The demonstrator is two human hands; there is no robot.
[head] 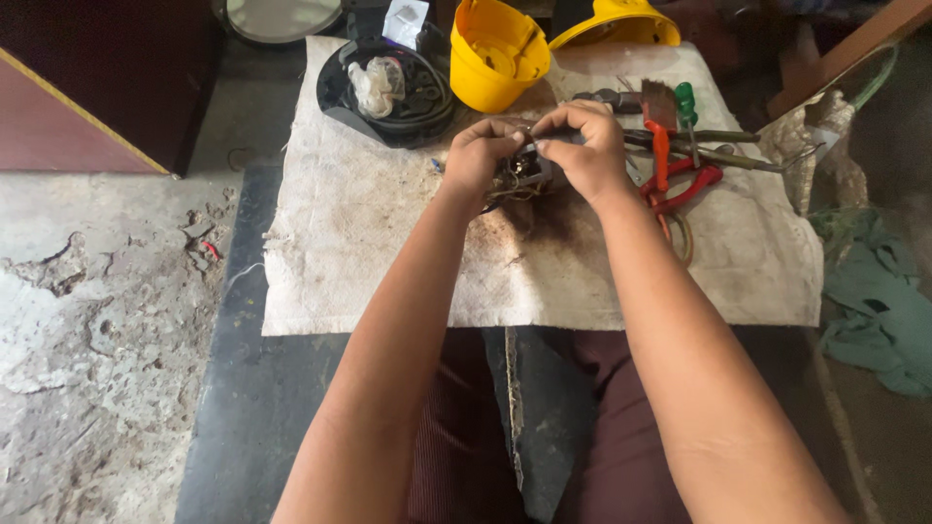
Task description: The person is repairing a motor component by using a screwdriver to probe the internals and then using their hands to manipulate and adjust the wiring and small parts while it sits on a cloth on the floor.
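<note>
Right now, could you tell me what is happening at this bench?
A person holds a small wired metal part over a stained white cloth, the left hand and right hand both pinching it. Red-handled pliers and a green-handled screwdriver lie to the right; a yellow plastic housing stands behind.

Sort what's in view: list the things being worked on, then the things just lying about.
In hand:
left hand and right hand, both gripping the small wired part

Lying about:
yellow housing
black dish of parts
red-handled pliers
green-handled screwdriver
brush
stained cloth
</note>
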